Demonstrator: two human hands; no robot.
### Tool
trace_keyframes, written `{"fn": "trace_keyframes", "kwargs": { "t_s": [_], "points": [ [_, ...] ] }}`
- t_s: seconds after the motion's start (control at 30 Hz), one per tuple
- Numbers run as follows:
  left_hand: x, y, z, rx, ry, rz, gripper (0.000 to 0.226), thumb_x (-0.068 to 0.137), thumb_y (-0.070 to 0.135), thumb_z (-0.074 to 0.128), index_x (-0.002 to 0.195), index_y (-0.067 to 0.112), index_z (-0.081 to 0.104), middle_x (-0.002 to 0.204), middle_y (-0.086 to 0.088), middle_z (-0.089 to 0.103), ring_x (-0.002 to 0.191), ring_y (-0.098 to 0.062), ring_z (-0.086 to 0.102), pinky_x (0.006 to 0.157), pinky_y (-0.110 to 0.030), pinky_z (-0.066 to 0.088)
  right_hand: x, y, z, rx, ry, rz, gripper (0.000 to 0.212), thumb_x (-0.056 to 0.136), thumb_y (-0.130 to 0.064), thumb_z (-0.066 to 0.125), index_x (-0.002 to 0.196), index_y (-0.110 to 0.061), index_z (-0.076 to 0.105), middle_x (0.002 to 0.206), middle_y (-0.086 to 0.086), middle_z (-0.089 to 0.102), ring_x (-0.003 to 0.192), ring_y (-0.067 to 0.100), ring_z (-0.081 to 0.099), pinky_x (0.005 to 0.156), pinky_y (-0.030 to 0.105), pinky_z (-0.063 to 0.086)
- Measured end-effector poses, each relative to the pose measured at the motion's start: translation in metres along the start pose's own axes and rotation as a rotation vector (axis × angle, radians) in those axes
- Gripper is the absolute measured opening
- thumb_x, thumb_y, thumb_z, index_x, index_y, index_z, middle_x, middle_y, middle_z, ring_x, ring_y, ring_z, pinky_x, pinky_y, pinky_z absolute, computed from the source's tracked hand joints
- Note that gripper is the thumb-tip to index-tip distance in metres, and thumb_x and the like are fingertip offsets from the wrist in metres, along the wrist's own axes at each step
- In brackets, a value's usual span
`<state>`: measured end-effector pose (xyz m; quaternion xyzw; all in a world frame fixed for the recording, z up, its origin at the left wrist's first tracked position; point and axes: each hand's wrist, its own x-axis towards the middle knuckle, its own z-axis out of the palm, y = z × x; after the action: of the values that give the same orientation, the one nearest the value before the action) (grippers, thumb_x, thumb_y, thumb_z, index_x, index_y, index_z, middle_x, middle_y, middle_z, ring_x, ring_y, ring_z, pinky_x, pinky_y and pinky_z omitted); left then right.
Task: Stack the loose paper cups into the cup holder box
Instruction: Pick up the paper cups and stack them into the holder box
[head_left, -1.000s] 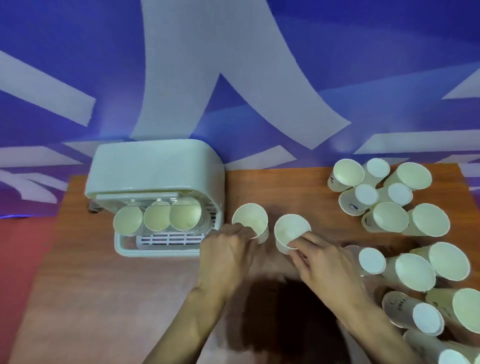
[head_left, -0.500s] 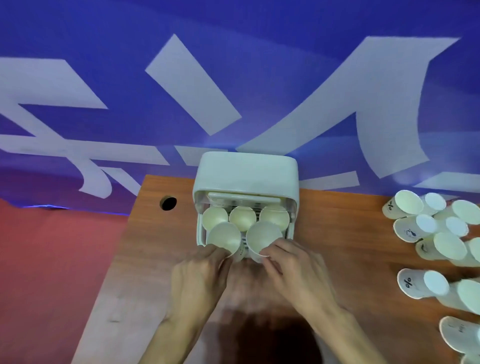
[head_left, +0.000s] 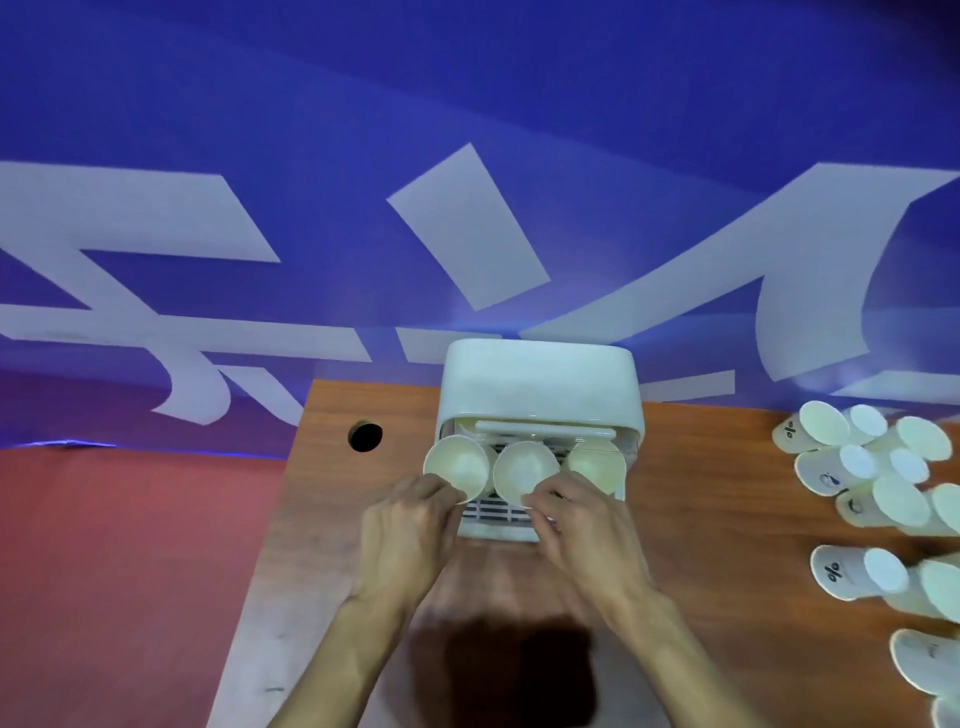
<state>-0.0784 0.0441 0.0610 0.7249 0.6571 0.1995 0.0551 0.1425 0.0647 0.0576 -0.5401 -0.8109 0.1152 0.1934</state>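
Cup holder box is white moulded plastic w/ rounded corners and a smooth domed top, open at the front, a slotted grille showing at its lip – sits at 12 o'clock from the hands, on the far edge of the table. Three round cup mouths show in the opening. Left hand is pinched on the near rim of the left cup, thumb and fingers closed on thin matte paper; that cup pokes out past the box's left wall, at 11 o'clock. Right hand pinches the near rim of the middle cup the same way. The third cup, at 1 o'clock, sits in the right slot, untouched.

Loose paper cups lie on their sides in a jumble at 3 o'clock, well apart from the box – tapered white cones, some w/ small dark printed marks.

Table is reddish wood-grain laminate, smooth, w/ a round dark cable hole at 10 o'clock. Beyond it, a blue backdrop w/ big pale shapes; red floor at 9 o'clock.
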Motion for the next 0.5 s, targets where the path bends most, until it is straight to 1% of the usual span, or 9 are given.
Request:
{"fn": "trace_keyframes", "kwargs": {
  "t_s": [0.1,0.13,0.23,0.3,0.37,0.43,0.5],
  "points": [
    [0.003,-0.006,0.009,0.005,0.014,0.053,0.015,0.069,0.019,0.086,0.073,0.026,0.074,0.075,0.01,0.067,0.069,-0.02,0.064,0.051,-0.028,0.043,0.0,0.002,0.009,-0.024,-0.029,-0.001,0.011,0.08,-0.015,0.077,0.084,-0.025,0.074,0.086,-0.012,0.063,0.079,0.014,0.062,0.048,0.032,0.049],
    [0.002,-0.006,0.012,0.001,0.02,0.07,0.015,0.069,0.018,0.086,0.073,0.027,0.074,0.076,0.011,0.067,0.069,-0.019,0.064,0.052,-0.027,0.042,0.0,0.003,0.011,-0.031,-0.034,0.002,0.011,0.081,-0.015,0.077,0.084,-0.025,0.074,0.086,-0.012,0.063,0.078,0.014,0.062,0.047,0.032,0.048],
    [0.002,-0.008,0.019,-0.035,0.065,0.1,0.006,0.075,0.021,0.075,0.073,0.027,0.075,0.077,0.011,0.067,0.068,-0.019,0.063,0.051,-0.03,0.045,-0.003,0.006,0.017,-0.05,-0.015,0.036,0.011,0.079,-0.015,0.081,0.082,-0.023,0.075,0.084,-0.011,0.063,0.075,0.014,0.06,0.045,0.027,0.043],
    [0.001,-0.01,0.025,-0.029,0.066,0.113,0.008,0.078,0.024,0.069,0.074,0.027,0.074,0.077,0.011,0.067,0.07,-0.019,0.063,0.054,-0.031,0.046,-0.003,0.008,0.021,-0.057,-0.004,0.055,0.013,0.077,-0.013,0.083,0.081,-0.023,0.075,0.084,-0.01,0.064,0.076,0.014,0.061,0.044,0.026,0.043],
    [0.0,-0.013,0.032,-0.008,0.042,0.124,0.007,0.078,0.023,0.069,0.074,0.027,0.073,0.078,0.01,0.066,0.072,-0.02,0.062,0.057,-0.033,0.046,-0.002,0.012,0.026,-0.063,-0.004,0.06,0.014,0.075,-0.012,0.085,0.08,-0.022,0.076,0.084,-0.01,0.066,0.076,0.015,0.063,0.045,0.024,0.043],
    [-0.001,-0.013,0.037,0.015,0.017,0.121,0.008,0.079,0.02,0.071,0.075,0.027,0.072,0.079,0.01,0.066,0.072,-0.021,0.06,0.059,-0.033,0.042,-0.001,0.014,0.031,-0.058,-0.015,0.067,0.015,0.073,-0.011,0.086,0.08,-0.021,0.076,0.085,-0.009,0.068,0.075,0.015,0.065,0.046,0.023,0.043],
    [-0.001,-0.013,0.042,0.031,-0.002,0.105,0.01,0.079,0.018,0.069,0.075,0.028,0.071,0.08,0.01,0.065,0.072,-0.022,0.059,0.06,-0.034,0.04,0.001,0.015,0.034,-0.048,-0.029,0.081,0.017,0.073,-0.009,0.086,0.082,-0.02,0.077,0.086,-0.009,0.068,0.076,0.016,0.066,0.047,0.027,0.048]
  ]
}}
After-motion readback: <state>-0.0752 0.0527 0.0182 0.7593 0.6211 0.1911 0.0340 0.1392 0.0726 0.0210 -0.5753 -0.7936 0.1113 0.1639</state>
